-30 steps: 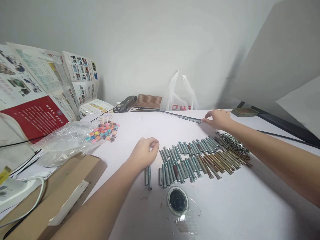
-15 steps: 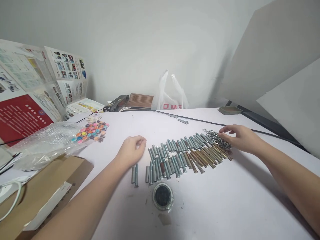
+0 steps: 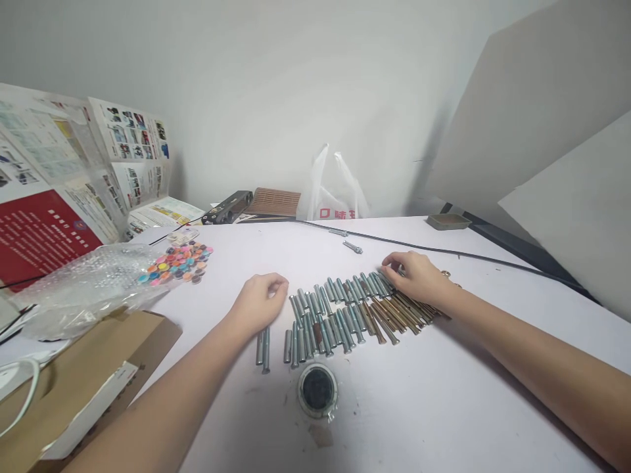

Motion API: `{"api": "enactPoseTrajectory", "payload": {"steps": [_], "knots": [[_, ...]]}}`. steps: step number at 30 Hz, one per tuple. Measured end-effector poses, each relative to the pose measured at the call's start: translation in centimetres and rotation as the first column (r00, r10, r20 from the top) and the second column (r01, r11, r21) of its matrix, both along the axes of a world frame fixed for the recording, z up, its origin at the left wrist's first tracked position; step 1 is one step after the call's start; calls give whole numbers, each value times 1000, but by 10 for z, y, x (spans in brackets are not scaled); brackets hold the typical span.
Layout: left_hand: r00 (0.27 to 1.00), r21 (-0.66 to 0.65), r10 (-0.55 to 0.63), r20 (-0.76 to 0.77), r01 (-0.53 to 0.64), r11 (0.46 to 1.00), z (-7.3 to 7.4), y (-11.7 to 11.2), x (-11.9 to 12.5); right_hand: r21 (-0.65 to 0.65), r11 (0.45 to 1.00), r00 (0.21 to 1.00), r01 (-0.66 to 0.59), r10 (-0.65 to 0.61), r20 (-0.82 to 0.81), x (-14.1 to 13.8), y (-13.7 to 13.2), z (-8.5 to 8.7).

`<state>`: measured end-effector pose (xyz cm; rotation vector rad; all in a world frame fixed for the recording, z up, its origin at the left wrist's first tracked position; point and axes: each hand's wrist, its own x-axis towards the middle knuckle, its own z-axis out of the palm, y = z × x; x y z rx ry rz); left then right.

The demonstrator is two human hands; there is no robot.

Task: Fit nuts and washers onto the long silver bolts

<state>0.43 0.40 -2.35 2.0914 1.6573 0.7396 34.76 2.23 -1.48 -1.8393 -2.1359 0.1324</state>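
Note:
Several silver metal sleeves and bolts (image 3: 335, 315) lie in rows on the white table (image 3: 444, 394), with brass-coloured bolts (image 3: 401, 314) at their right end. My right hand (image 3: 414, 276) rests on the right end of the rows, fingertips on the sleeves; whether it grips one is hidden. My left hand (image 3: 259, 302) lies loosely curled on the table left of the rows, above two separate sleeves (image 3: 263, 348). A few nuts (image 3: 446, 274) peek out behind my right hand.
A round cable grommet (image 3: 318, 391) sits in the table near me. Coloured discs (image 3: 180, 261) and bubble wrap (image 3: 83, 286) lie left, a cardboard box (image 3: 73, 387) at the near left. A black cable (image 3: 444, 249), two loose bolts (image 3: 352, 247) and a plastic bag (image 3: 332, 190) are further back.
My right hand has come back from the loose bolts by the cable, passed over the nuts and now rests on the right end of the sleeve rows. My left hand stayed put.

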Motion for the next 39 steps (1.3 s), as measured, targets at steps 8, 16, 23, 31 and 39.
{"api": "enactPoseTrajectory", "payload": {"steps": [8, 16, 23, 31, 39], "knots": [[999, -13, 13, 31, -13, 1000, -3, 3, -4, -94, 995, 973, 28, -6, 229, -47, 106, -5], [1000, -30, 5, 21, -5, 1000, -4, 1, -3, -159, 985, 957, 66, -17, 290, -19, 129, -3], [1000, -21, -9, 16, 9, 1000, -3, 0, -1, -49, 994, 939, 93, -71, 336, -2, 140, -7], [1000, -24, -17, 14, 17, 1000, -1, -1, 0, 0, 998, 947, 66, -63, 316, -1, 152, -10], [999, -36, -21, 34, 22, 999, -1, -2, 0, 23, 999, 950, 33, -39, 311, 0, 152, -13]]}}
